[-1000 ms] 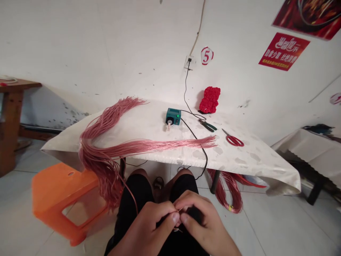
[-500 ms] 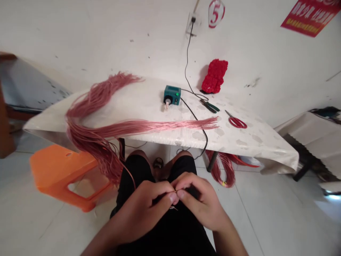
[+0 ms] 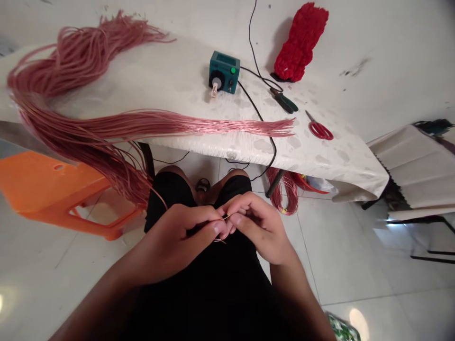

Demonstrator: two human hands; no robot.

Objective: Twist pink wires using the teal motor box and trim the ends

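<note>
My left hand [image 3: 183, 237] and my right hand [image 3: 258, 227] meet over my lap, fingertips pinched together on the end of one thin pink wire [image 3: 159, 199]. That wire runs up and left into a big bundle of pink wires [image 3: 117, 128] draped over the white table [image 3: 320, 156] and hanging off its left edge. Bare strands show at the pinch. Both hands are closed.
On the table stand a small teal box with a green light [image 3: 223, 72] and its black cable, green-handled pliers [image 3: 284, 100], red scissors [image 3: 320, 129] and a red knitted object [image 3: 300, 42]. An orange plastic stool [image 3: 53, 189] is at left. More pink wire coils lie under the table [image 3: 284, 189].
The view has tilted down and moved closer to the table. My hands stay pinched together on the wire end, now higher in the picture.
</note>
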